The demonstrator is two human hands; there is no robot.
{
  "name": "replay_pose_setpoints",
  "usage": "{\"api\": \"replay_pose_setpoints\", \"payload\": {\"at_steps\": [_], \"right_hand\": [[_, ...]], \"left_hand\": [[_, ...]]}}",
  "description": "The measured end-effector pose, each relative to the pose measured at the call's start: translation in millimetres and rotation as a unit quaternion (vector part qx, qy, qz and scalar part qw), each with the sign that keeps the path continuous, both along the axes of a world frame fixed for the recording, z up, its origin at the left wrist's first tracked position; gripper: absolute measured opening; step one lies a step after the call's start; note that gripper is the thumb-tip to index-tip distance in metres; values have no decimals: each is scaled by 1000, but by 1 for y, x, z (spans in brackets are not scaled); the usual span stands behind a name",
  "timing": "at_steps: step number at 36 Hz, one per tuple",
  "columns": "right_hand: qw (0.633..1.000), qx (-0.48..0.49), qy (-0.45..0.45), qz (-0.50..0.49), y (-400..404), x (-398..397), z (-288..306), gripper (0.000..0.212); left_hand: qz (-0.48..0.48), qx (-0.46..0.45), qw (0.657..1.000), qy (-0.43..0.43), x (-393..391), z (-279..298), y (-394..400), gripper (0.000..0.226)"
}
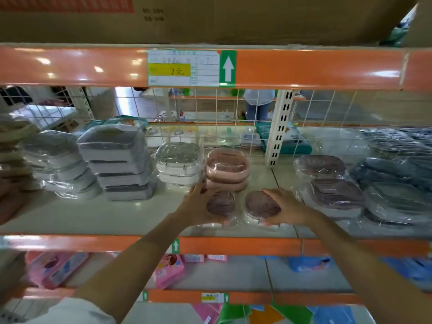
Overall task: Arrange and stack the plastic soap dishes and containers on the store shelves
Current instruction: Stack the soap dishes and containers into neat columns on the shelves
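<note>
My left hand (pixel 198 204) curls round a small brown soap dish (pixel 220 203), and my right hand (pixel 284 208) grips a second brown dish (pixel 260 204) just beside it. Both sit near the front edge of the shelf (pixel 117 218), in front of the pink stacked dishes (pixel 226 169).
</note>
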State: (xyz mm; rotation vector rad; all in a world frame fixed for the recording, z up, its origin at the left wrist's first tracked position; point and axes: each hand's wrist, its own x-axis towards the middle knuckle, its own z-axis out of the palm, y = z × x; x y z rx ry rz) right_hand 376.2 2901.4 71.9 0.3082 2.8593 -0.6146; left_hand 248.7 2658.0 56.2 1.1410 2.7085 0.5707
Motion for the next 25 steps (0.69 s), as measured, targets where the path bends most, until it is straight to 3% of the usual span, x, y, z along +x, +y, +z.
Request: {"api": "replay_pose_setpoints", "payload": {"at_steps": [5, 11, 14, 19, 25], "right_hand": [[998, -26, 58, -29, -16, -7, -7, 99], [993, -41, 90, -66, -24, -15, 27, 95], [993, -47, 104, -39, -39, -19, 48, 96], [991, -55, 118, 29, -84, -35, 59, 94], [991, -65, 80, 86, -123, -63, 41, 95]], "left_hand": [[14, 89, 994, -55, 0, 5, -16, 104], [69, 83, 990, -94, -10, -5, -37, 127], [67, 118, 986, -96, -7, -9, -44, 134], [115, 191, 966, -131, -1, -13, -45, 117], [104, 186, 963, -167, -4, -10, -54, 120]]}}
